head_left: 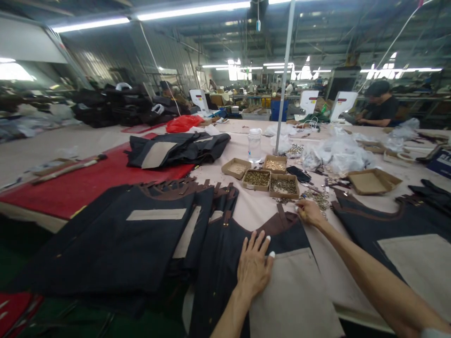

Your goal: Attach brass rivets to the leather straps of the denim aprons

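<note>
My left hand (254, 267) lies flat with its fingers spread on a dark navy cloth piece (225, 263), which has brown trim and a large beige panel (294, 291). White covers sit on some of its fingertips. At the piece's upper right corner, my right hand (310, 212) is closed in a pinch, close to the brown trim (280, 220). What its fingers hold, if anything, is too small to make out. Loose metal fittings (319, 198) are scattered just beyond that hand. A brown strap tab (227, 217) with two brass-coloured studs shows left of the neckline curve.
Cardboard boxes of small metal parts (256, 180) stand beyond the cloth, near a clear jar (254, 145) and a pole (284, 80). Stacked dark pieces (141, 244) lie left, another piece (387, 225) right. Plastic bags (338, 152) lie behind. A person (382, 105) sits at the far right.
</note>
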Motion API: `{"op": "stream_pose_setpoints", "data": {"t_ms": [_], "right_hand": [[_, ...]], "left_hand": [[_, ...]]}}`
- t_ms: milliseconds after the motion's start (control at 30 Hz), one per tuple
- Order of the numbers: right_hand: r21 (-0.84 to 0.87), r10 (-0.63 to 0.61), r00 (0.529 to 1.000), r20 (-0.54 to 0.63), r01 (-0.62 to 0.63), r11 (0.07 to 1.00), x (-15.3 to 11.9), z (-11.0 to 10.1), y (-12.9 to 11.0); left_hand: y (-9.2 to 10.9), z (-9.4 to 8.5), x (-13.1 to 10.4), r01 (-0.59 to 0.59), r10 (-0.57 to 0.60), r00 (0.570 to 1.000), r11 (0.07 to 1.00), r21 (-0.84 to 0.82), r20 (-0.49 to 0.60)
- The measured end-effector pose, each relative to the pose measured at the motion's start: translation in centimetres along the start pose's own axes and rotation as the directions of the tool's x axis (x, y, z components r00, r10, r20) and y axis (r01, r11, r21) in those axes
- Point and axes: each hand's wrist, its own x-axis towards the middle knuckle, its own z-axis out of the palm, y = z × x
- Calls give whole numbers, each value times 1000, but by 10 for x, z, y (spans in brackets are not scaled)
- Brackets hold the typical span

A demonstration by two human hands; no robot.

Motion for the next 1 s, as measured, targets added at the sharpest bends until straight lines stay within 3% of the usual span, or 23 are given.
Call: {"op": "stream_pose_setpoints", "data": {"t_ms": [167, 333, 433, 533, 633, 700, 833, 1000], "right_hand": [[-87, 71, 997, -15, -72, 994, 26, 20, 12], [-132, 152, 988, 12, -149, 980, 36, 22, 11], [-184, 201, 979, 36, -192, 964, 40, 20, 6], [-252, 220, 975, 26, -207, 945, 39, 19, -1], [-192, 146, 989, 14, -141, 971, 29, 15, -6], [-71, 36, 999, 35, -33, 997, 18, 11, -10], [135, -150, 979, 135, 131, 982, -3, 11, -18], [175, -232, 953, 194, 199, 964, -7, 20, -26]], "left_hand": [[-6, -4, -1, 1, -1, 1000, 1000, -3, -2], [-5, -3, 0, 29, -29, 999, 999, -22, 14], [7, -3, 7, 63, -63, 998, 997, -43, 21], [31, 0, 22, -25, 26, 1000, 995, -94, 12], [52, 13, 38, -147, 157, 986, 978, -150, 55], [58, 23, 44, -159, 175, 980, 976, -150, 94], [57, 38, 45, -143, 155, 983, 983, -117, 101], [54, 37, 44, -141, 157, 982, 980, -143, 101]]}}
